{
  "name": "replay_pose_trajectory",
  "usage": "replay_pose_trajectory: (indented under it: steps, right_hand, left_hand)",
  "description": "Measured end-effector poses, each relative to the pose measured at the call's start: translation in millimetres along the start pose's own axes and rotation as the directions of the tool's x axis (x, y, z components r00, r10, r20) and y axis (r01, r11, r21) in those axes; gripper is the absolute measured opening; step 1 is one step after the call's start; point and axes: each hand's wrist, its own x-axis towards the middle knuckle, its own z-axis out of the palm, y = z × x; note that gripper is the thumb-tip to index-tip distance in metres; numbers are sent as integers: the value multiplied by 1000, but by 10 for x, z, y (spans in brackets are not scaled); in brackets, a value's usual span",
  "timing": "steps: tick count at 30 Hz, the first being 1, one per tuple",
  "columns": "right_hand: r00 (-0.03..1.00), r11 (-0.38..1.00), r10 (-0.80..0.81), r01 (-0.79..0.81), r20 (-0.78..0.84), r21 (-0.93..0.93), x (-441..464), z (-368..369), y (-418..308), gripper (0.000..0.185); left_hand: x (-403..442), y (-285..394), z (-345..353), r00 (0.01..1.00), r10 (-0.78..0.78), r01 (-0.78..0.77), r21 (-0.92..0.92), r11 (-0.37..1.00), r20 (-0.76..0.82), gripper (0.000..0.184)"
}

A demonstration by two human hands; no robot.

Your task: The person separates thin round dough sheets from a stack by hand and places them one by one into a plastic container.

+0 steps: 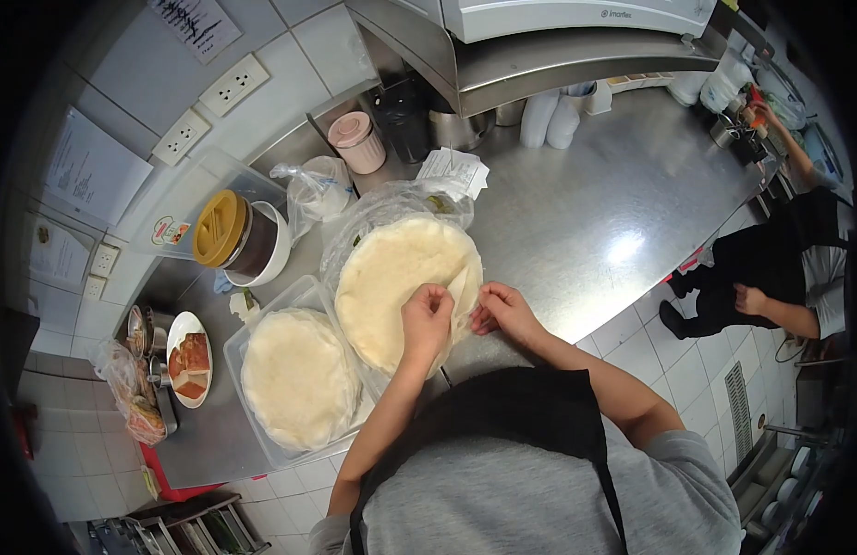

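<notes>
My left grip (428,313) presses thumb and fingers together on a thin pale flap (460,286) at the 3 o'clock side of a broad round (391,277), directly in front of me. My right grip (500,310) gathers its fingertips at the flap's outer edge, though from my remote post I cannot tell whether they close on it. The flap looks flimsy; I judge that an uneven pull between the two could tear it, and fingertips pressed too hard could leave a hole.

The round lies near the front edge of the surface (586,199), so a tug toward 6 o'clock might drag it over. Crumpled film (378,211) spreads around its 11 to 1 o'clock side and could snag or slide if the round shifts. Just beside, at 8 o'clock, a clear tub (279,303) holds a second round (294,379); a swinging left elbow could knock it. Loose paper (454,171) at 1 o'clock touches the film and might be pulled along. Well apart at 3 o'clock, a co-worker (761,268) stands beyond reach of my grips.
</notes>
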Motion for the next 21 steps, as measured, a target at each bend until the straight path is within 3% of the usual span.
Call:
replay_pose_trajectory:
  steps: [6, 13, 16, 17, 21]
  right_hand:
    - [992, 929, -127, 111, -21, -353, 121, 64, -4, 22]
    - [991, 954, -130, 118, -28, -274, 177, 13, 44, 19]
    - [993, 950, -118, 111, -4, -293, 181, -1, 40, 19]
    - [994, 944, -113, 111, 11, -310, 181, -4, 10, 18]
    - [990, 844, -129, 141, 59, -518, 260, 143, -216, 16]
  left_hand:
    - [-7, 77, -22, 995, 82, -84, 29, 996, 57, 7]
    - [-36, -21, -292, 984, 173, -172, 17, 985, -47, 11]
    - [2, 19, -499, 903, 361, -353, 75, 933, -232, 11]
    - [34, 50, -630, 909, 319, -320, 43, 947, -269, 13]
    - [106, 469, -634, 948, 318, -292, 311, 904, -34, 14]
